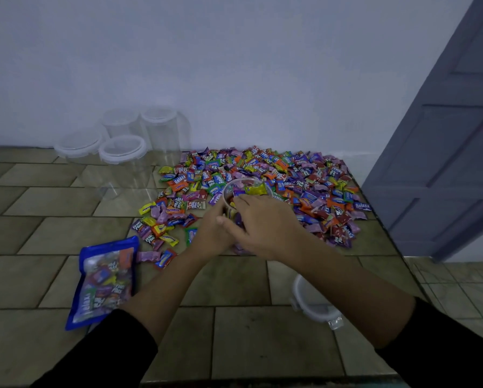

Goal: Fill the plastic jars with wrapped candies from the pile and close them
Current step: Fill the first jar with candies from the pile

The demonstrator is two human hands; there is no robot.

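Gripping the clear plastic jar [236, 201] from its left side, the left hand [215, 233] curls closed around the wall, while the right hand [258, 219] rests half open across the front, fingers spread toward the rim. Glossy wrapped candies heap to its open mouth. It stands on the tiled counter [234, 331] at the near edge of the candy pile [262, 177]. Four lidded empty jars [122, 152] stand left by the wall; a translucent lid [313, 303] lies near the right forearm, a blue candy bag [103, 278] beside the left.
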